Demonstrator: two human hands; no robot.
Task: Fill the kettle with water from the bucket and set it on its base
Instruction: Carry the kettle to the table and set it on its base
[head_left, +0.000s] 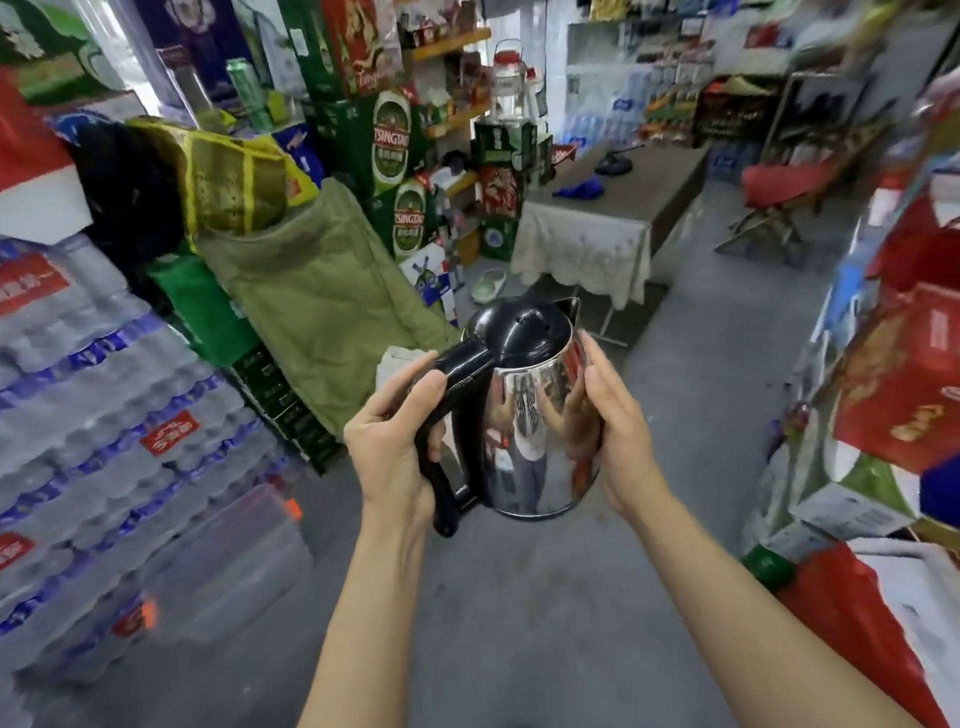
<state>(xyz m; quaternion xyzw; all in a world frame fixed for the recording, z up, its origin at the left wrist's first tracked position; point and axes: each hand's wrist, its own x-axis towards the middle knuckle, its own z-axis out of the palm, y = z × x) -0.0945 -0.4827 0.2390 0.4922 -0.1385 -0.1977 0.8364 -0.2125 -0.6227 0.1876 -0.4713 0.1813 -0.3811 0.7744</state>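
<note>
A shiny steel kettle (524, 431) with a black lid and black handle is held in the air above the grey floor, lid closed, spout pointing away from me. My left hand (395, 441) is wrapped around the black handle. My right hand (613, 421) lies flat against the kettle's right side, steadying it. A black round kettle base (614, 165) with a cord rests on the far table (670, 192). No bucket is in view.
Stacked packs of bottled water (93, 415) and a clear plastic bin (228, 561) line the left. Green beer cartons (400, 171) and a green quilt (322, 306) stand ahead left. Red boxes (904, 384) crowd the right; a red folding chair (779, 192) stands by the table.
</note>
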